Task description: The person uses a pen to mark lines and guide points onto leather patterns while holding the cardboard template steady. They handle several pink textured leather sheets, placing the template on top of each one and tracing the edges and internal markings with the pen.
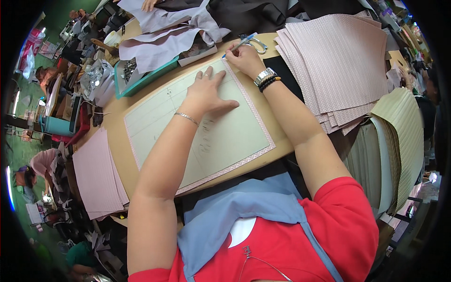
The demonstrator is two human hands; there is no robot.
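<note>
A pale cardboard template (188, 136) with pencil-like lines and handwriting lies flat over a slightly larger pink patterned sheet (253, 157), whose edges show as a border. My left hand (206, 91) presses on the template near its far edge, fingers spread and empty. At the template's far right corner, my right hand (244, 58) grips a blue-tipped pen (238, 45), its point down by the corner of the pink sheet. Just past that hand lies a pair of scissors (260, 45), only its handles showing clearly.
Pink textured sheets (343, 61) are stacked at right, above hanging cream sheets (404, 141). More pink sheets (96, 174) lie at left. A teal-edged tray (123, 84) and lilac fabric (164, 44) sit at the far side. Another person's hand (149, 4) shows at the top.
</note>
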